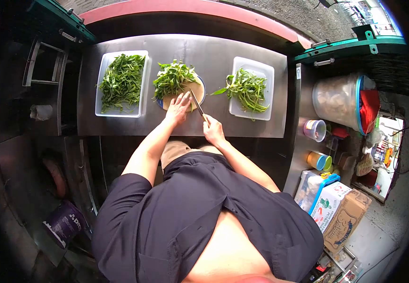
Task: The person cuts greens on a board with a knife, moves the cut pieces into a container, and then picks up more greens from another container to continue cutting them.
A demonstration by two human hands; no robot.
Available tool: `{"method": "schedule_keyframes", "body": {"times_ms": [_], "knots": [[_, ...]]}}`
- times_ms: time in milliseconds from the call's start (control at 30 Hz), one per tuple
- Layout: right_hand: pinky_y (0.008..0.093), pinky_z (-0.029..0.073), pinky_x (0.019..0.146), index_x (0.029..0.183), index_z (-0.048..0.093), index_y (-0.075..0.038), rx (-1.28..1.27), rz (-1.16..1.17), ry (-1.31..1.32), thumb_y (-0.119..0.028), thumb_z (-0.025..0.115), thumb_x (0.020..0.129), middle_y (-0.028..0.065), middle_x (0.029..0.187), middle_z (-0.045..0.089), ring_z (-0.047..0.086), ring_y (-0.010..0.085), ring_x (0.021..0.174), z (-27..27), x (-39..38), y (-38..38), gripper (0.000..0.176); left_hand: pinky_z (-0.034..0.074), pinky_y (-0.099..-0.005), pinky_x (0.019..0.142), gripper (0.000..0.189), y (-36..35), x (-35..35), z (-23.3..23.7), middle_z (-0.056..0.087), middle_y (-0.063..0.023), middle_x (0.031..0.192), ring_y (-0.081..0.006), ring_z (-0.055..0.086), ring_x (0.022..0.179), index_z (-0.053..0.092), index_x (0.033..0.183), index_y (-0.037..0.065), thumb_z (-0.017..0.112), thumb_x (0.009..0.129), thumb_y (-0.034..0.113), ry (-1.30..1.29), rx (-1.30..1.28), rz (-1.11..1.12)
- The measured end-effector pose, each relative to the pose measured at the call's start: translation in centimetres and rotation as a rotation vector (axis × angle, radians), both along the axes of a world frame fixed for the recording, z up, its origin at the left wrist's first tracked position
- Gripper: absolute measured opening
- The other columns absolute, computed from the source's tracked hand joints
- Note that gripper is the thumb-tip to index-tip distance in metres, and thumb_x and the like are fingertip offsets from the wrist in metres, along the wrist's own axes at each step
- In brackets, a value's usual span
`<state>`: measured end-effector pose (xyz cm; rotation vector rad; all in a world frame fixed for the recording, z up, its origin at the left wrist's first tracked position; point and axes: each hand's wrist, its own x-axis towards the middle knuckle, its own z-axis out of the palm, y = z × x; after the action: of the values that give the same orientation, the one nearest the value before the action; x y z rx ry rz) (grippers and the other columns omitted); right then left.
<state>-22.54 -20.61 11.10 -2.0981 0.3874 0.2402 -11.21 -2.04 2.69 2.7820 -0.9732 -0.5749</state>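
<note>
Head-worn view, steeply downward

From where I stand, the worktop (214, 52) is a broad sheet of grey metal with a dull shine, wider than it is deep. Three things sit on it in a row, with bare metal between them. At the left is a whitish, see-through rectangular tray (142, 96), its long sides running front to back. In the middle lies a round, pale tan board (199, 85) edged in blue, just beside that tray. At the right, farther from the board, sits a second whitish tray (251, 63), also rectangular.
</note>
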Motion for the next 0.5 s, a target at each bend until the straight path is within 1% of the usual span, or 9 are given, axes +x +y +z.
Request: {"method": "schedule_keyframes", "body": {"times_ms": [67, 133, 167, 267, 400, 467, 500], "knots": [[0.0398, 0.055, 0.089, 0.13, 0.064, -0.002, -0.025, -0.016, -0.105, -0.012, 0.059, 0.096, 0.0251, 0.106, 0.072, 0.072, 0.0361, 0.101, -0.4, 0.1, -0.1, 0.036, 0.029, -0.053, 0.12, 0.087, -0.1, -0.4, -0.2, 0.019, -0.0027, 0.17, -0.0281, 0.021, 0.156, 0.027, 0.162, 0.016, 0.064, 0.083, 0.011, -0.006, -0.022, 0.028], [0.0399, 0.055, 0.088, 0.13, 0.064, -0.002, -0.014, -0.012, -0.088, -0.012, 0.059, 0.096, 0.0251, 0.105, 0.072, 0.072, 0.036, 0.1, 0.1, 0.5, -0.3, 0.036, 0.027, -0.0504, 0.12, 0.084, -0.3, -0.7, 0.1, 0.019, -0.0058, 0.17, -0.0292, 0.021, 0.155, 0.027, 0.162, 0.013, 0.061, 0.085, 0.012, 0.008, 0.006, 0.048], [0.0401, 0.055, 0.087, 0.13, 0.064, -0.003, -0.003, -0.005, -0.069, -0.012, 0.059, 0.096, 0.0251, 0.105, 0.071, 0.072, 0.0358, 0.099, 0.5, 0.5, -0.4, 0.036, 0.027, -0.0505, 0.12, 0.085, -0.5, -0.7, 0.2, 0.02, -0.0063, 0.17, -0.0294, 0.022, 0.155, 0.026, 0.162, 0.011, 0.061, 0.085, 0.013, 0.01, 0.019, 0.05], [0.0405, 0.055, 0.089, 0.13, 0.064, -0.003, -0.006, 0.021, -0.011, -0.012, 0.059, 0.096, 0.0248, 0.106, 0.071, 0.072, 0.0357, 0.101, 0.3, 0.7, -0.7, 0.036, 0.028, -0.0507, 0.119, 0.083, -1.0, -1.0, -0.1, 0.024, -0.0088, 0.167, -0.0303, 0.024, 0.154, 0.028, 0.161, 0.009, 0.061, 0.085, 0.014, 0.015, -0.016, 0.098], [0.0407, 0.054, 0.09, 0.13, 0.065, -0.004, -0.024, 0.051, -0.007, -0.011, 0.058, 0.095, 0.024, 0.108, 0.071, 0.071, 0.0358, 0.103, 0.0, 1.0, -0.6, 0.036, 0.03, -0.0512, 0.118, 0.081, -1.4, -0.9, -0.3, 0.028, -0.0113, 0.165, -0.0313, 0.026, 0.152, 0.031, 0.159, 0.007, 0.061, 0.085, 0.015, 0.005, -0.048, 0.111], [0.0452, 0.054, 0.089, 0.123, 0.066, -0.003, 0.0, 0.058, -0.05, -0.008, 0.059, 0.093, 0.0258, 0.105, 0.07, 0.068, 0.0424, 0.101, 0.2, 1.3, -0.6, 0.032, 0.031, -0.0518, 0.116, 0.078, -1.3, -0.6, -0.4, 0.029, -0.0122, 0.164, -0.032, 0.028, 0.151, 0.033, 0.157, 0.006, 0.061, 0.085, 0.016, 0.022, -0.047, 0.104], [0.0452, 0.054, 0.089, 0.123, 0.066, -0.003, 0.0, 0.059, -0.051, -0.008, 0.059, 0.093, 0.0258, 0.105, 0.07, 0.068, 0.0424, 0.101, 0.2, 1.5, -0.7, 0.032, 0.031, -0.0518, 0.116, 0.078, -1.3, -0.4, -0.2, 0.029, -0.0122, 0.164, -0.032, 0.028, 0.151, 0.033, 0.157, 0.006, 0.061, 0.085, 0.016, 0.021, -0.047, 0.106]]}}
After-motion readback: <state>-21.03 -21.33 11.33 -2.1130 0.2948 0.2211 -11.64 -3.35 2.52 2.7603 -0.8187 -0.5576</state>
